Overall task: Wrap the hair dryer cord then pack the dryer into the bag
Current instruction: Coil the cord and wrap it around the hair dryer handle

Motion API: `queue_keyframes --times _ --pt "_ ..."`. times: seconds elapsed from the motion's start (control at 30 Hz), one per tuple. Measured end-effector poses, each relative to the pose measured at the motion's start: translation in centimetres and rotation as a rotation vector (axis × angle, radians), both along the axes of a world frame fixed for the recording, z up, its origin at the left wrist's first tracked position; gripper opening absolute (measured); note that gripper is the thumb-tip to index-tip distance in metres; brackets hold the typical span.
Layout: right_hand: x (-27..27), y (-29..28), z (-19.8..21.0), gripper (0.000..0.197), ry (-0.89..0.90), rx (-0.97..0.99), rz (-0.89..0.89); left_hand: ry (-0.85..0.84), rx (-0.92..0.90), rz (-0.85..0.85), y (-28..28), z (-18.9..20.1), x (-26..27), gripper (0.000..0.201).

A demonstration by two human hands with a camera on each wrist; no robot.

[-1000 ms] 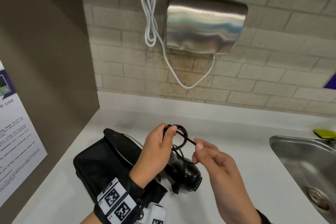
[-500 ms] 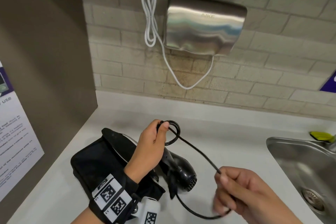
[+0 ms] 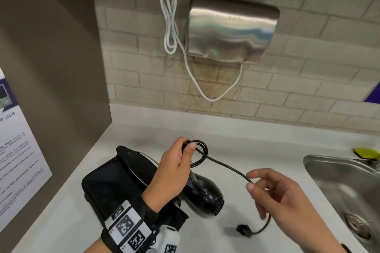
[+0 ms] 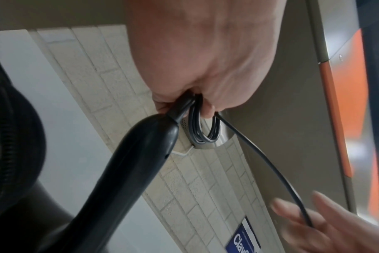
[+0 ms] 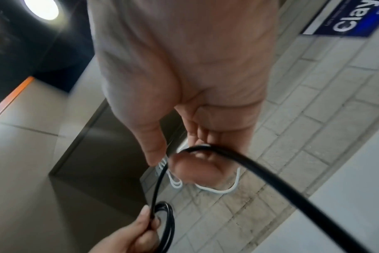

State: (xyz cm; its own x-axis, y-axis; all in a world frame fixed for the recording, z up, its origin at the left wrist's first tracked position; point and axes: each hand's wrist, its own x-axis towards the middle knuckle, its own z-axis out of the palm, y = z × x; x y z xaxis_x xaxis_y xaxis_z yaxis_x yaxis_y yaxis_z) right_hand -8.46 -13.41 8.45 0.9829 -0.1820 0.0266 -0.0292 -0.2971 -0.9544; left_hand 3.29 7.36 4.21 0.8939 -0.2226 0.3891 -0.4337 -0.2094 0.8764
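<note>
A second ago my right hand [image 3: 287, 197] was up beside the coil; now it has slid out along the cord [image 3: 226, 167], thumb and fingertips lightly pinching it, the plug [image 3: 243, 229] hanging just above the desk. My left hand [image 3: 174, 170] still pinches the small coil [image 3: 200, 155] above the hair dryer [image 3: 205, 197], which leans against the bag [image 3: 115, 181] near the desk's left edge. One or two loops remain, I judge.

left hand [image 3: 174, 170] fisted, right hand [image 3: 287, 201] pinching
</note>
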Motion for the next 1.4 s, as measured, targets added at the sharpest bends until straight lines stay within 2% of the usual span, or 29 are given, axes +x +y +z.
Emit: queue_keyframes --times 0.07,0.17,0.33,0.43,0.63,0.77,0.87,1.0,1.13,1.2,1.27,1.4 --pt "0.6 0.9 -0.2 0.020 -0.017 -0.074 0.061 -0.011 -0.002 -0.046 -0.6 0.2 -0.7 0.031" --pt "1.7 2.7 -0.5 0.024 -0.113 -0.237 0.133 -0.045 0.031 -0.096 -1.5 0.3 -1.7 0.025" --pt "3.4 4.3 -0.7 0.005 -0.383 -0.795 0.061 -0.049 0.071 -0.107 -1.7 0.4 -2.0 0.021" --pt "3.9 4.2 -0.3 0.007 -0.454 -0.948 0.055 -0.059 0.077 -0.113 -1.3 0.4 -2.0 0.019" --pt "5.0 3.0 0.7 0.017 -0.461 -0.819 0.196 -0.094 0.167 -0.152 -1.0 0.8 -1.9 0.026" --pt "5.9 2.4 1.8 0.016 -0.464 -0.710 0.246 -0.093 0.189 -0.230 -0.6 1.3 -2.1 0.031" --pt "6.5 2.4 2.1 0.013 -0.433 -0.595 0.273 -0.114 0.226 -0.272 -0.4 1.3 -2.0 0.027" --pt "7.3 2.9 1.5 0.013 -0.398 -0.368 0.259 -0.135 0.253 -0.254 -0.3 1.0 -1.7 0.020" --pt "7.7 3.7 0.1 0.007 -0.374 0.052 0.136 -0.114 0.212 -0.232 -0.3 0.7 -1.6 0.021" --pt "7.8 4.3 -0.8 0.002 -0.405 0.083 0.062 -0.114 0.178 -0.229 -0.2 0.7 -1.6 0.021" --pt "7.6 4.7 -1.6 0.008 -0.442 0.036 0.017 -0.119 0.151 -0.237 -0.2 0.9 -1.8 0.018" --pt "6.7 5.3 -2.8 0.017 -0.457 0.005 0.096 -0.103 0.061 -0.238 -0.2 0.8 -1.9 0.017"
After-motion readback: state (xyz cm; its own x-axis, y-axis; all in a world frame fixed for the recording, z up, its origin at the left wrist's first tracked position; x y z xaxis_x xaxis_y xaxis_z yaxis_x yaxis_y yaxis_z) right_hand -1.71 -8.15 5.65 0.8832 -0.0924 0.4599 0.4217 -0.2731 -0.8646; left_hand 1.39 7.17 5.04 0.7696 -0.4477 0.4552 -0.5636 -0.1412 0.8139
